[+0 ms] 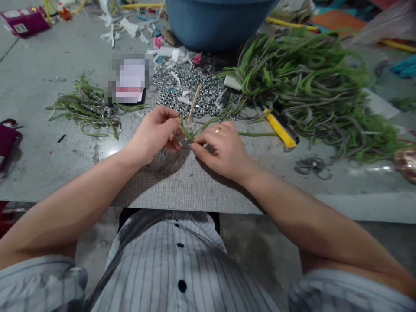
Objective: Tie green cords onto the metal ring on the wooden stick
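Note:
My left hand pinches one part of a green cord in front of me. My right hand, with a gold ring on one finger, has its thumb and forefinger closed on the same cord. A strand of it runs off to the right past my right hand. Just beyond my fingers a thin wooden stick stands tilted. Behind it, many small metal rings or eyelets are spread over the table. The exact loop or knot between my fingertips is too small to make out.
A big heap of green and grey cords lies right, a smaller bundle left. A yellow utility knife lies by the heap. A blue tub stands at the back. A phone and a metal-ring clump also lie there.

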`<state>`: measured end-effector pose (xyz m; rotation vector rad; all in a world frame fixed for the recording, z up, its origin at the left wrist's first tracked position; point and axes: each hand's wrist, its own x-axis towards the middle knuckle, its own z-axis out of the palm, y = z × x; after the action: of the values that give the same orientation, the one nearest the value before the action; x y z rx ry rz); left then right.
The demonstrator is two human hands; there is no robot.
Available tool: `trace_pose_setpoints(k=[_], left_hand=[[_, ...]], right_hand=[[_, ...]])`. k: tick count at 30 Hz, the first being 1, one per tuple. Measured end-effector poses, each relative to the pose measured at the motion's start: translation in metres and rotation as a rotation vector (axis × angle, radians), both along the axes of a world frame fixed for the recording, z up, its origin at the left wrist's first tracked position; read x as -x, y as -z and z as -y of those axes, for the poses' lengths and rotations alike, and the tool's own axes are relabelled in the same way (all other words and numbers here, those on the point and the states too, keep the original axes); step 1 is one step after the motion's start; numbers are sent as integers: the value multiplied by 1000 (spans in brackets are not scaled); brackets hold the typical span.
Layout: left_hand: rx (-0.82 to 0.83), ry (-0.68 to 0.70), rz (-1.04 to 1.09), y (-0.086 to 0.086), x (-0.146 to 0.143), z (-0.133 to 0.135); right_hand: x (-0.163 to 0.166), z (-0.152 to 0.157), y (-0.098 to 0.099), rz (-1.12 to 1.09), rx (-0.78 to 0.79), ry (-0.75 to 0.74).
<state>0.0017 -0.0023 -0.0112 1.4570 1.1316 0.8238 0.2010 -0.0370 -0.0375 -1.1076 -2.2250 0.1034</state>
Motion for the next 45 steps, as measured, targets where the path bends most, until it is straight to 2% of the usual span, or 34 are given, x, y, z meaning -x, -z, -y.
trace_pose_setpoints(k=[2, 4, 6, 10, 12, 16, 24, 31, 39, 45], left_hand=[[-170, -101, -23, 2, 1, 3], [-398, -113, -102, 2, 3, 8], [-525, 6, -173, -1, 4, 13], [-639, 317, -277, -5, 4, 15], [-696, 361, -337, -2, 3, 12], [-805, 312, -425, 6, 4, 7], [-757, 255, -524, 2, 1, 7], [-807, 288, -483, 5, -1, 9], [-805, 273, -556, 5, -1, 9], [-807, 279, -645, 3, 0, 10]], right_hand=[[-2, -3, -1, -35, 31, 5], [-4, -5, -3, -65, 96, 6], [-7, -7, -6, -99, 177, -8], [-10, -8, -11, -194, 303, -77], [-10, -7, -13, -226, 341, -91], [-9, -6, -14, -281, 398, -93], [-8, -8, -8, -471, 464, 0], [-4, -8, -9, -363, 565, -43], [-4, -8, -12, -327, 460, -42], [-6, -7, -12, -297, 441, -33]])
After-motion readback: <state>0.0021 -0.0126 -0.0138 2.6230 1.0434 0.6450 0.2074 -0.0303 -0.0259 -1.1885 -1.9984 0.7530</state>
